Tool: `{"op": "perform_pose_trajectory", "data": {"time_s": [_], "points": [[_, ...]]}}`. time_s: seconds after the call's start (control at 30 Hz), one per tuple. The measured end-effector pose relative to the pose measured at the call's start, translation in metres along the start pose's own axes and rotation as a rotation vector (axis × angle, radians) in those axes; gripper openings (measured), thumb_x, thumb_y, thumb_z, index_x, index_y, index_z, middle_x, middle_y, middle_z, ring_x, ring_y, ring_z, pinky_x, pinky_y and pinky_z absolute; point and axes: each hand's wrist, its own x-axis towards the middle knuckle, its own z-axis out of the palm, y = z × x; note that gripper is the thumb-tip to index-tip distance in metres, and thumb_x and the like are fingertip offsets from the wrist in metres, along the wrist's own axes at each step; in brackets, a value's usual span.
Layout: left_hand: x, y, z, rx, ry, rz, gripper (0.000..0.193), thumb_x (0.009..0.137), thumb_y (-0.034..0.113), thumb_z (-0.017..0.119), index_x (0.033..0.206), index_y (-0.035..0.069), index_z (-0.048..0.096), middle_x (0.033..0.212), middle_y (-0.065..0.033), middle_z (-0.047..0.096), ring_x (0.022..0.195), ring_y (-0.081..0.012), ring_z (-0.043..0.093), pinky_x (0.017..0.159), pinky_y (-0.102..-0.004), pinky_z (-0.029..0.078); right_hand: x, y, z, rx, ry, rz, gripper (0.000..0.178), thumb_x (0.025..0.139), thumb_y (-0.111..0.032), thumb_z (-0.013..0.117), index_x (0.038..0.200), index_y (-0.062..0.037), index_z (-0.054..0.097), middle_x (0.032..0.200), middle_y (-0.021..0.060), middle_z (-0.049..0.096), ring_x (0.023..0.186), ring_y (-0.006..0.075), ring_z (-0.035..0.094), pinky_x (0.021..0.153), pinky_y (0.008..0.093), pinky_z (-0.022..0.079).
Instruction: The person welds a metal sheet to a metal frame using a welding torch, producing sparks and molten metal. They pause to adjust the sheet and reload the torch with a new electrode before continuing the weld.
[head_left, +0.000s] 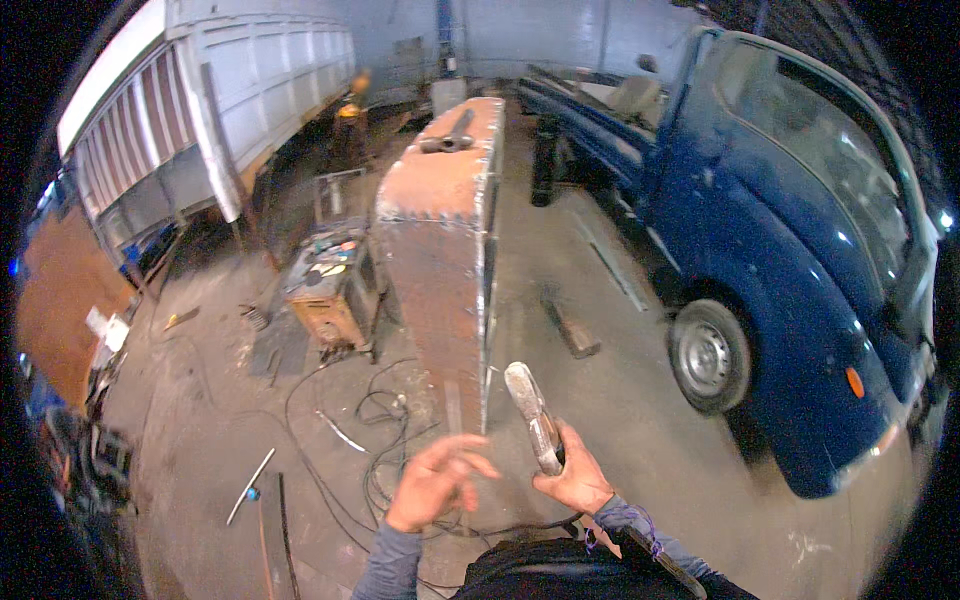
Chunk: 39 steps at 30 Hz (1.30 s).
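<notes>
In my right hand [578, 478] is a worn, whitish long tool with a rounded end, which looks like a welding electrode holder [532, 412]; it points up and away from me. My left hand [440, 482], slightly blurred, is held to its left with fingers apart and nothing in them. Just beyond both hands stands a tall, tapering welded steel box piece [437, 270], rust-brown with rough weld beads along its edges. On its orange-brown top lies a hammer [447, 144]. Neither hand visibly touches the steel piece.
A blue truck [770, 270] stands at right, with a wheel near me. At left are a boxy machine [330, 305] with small items on top and a pale truck body [265, 75]. Cables [375, 440] coil over the floor by my left hand. A dark block [572, 330] lies right of the steel piece.
</notes>
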Motion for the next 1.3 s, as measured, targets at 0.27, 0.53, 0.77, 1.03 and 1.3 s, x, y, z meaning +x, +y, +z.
{"op": "perform_pose_trajectory", "data": {"time_s": [0.27, 0.53, 0.77, 1.03, 1.3], "points": [[-0.011, -0.121, -0.023, 0.028, 0.435, -0.299, 0.037, 0.1, 0.025, 0.05, 0.135, 0.011, 0.052, 0.088, -0.0027, 0.065, 0.059, -0.0094, 0.055, 0.051, -0.0227, 0.043, 0.095, 0.009, 0.029, -0.277, -0.3, -0.321, 0.095, 0.064, -0.023, 0.08, 0.144, 0.0013, 0.035, 0.132, 0.0271, 0.051, 0.119, 0.0416, 0.054, 0.102, 0.0452, 0.044], [0.013, -0.083, 0.029, -0.033, 0.949, 0.039, 0.036, 0.099, 0.022, 0.051, 0.133, 0.009, 0.053, 0.082, -0.0026, 0.062, 0.058, -0.0089, 0.05, 0.052, -0.0237, 0.042, 0.166, 0.035, 0.015, -0.404, -0.606, -0.665, 0.088, 0.065, -0.027, 0.078, 0.14, -0.0004, 0.041, 0.126, 0.0281, 0.054, 0.112, 0.0452, 0.056, 0.094, 0.0481, 0.047], [0.047, -0.093, 0.102, -0.013, 1.337, -0.173, 0.035, 0.099, 0.019, 0.05, 0.133, 0.008, 0.053, 0.08, -0.0021, 0.063, 0.061, -0.0096, 0.054, 0.055, -0.0249, 0.043, 0.215, 0.026, -0.005, -0.345, -0.91, -0.754, 0.094, 0.063, -0.029, 0.079, 0.141, 0.003, 0.036, 0.124, 0.0275, 0.052, 0.117, 0.0436, 0.051, 0.099, 0.0464, 0.043], [0.07, -0.153, 0.253, -0.195, 1.544, -0.195, 0.036, 0.1, 0.016, 0.049, 0.134, 0.006, 0.05, 0.086, -0.0052, 0.066, 0.076, -0.0121, 0.062, 0.065, -0.0259, 0.047, 0.193, 0.03, -0.023, -0.218, -1.229, -0.883, 0.095, 0.061, -0.028, 0.08, 0.139, 0.0036, 0.035, 0.121, 0.0269, 0.052, 0.115, 0.0434, 0.051, 0.1, 0.0456, 0.042], [0.058, -0.122, 0.334, 0.091, 2.021, 0.558, 0.035, 0.095, 0.019, 0.055, 0.123, -0.002, 0.052, 0.094, -0.0118, 0.066, 0.082, -0.0211, 0.064, 0.071, -0.0333, 0.052, 0.185, 0.067, -0.102, -0.223, -1.385, -0.854, 0.101, 0.063, -0.026, 0.08, 0.145, 0.0041, 0.029, 0.14, 0.029, 0.042, 0.131, 0.0409, 0.042, 0.11, 0.0428, 0.035]]}}
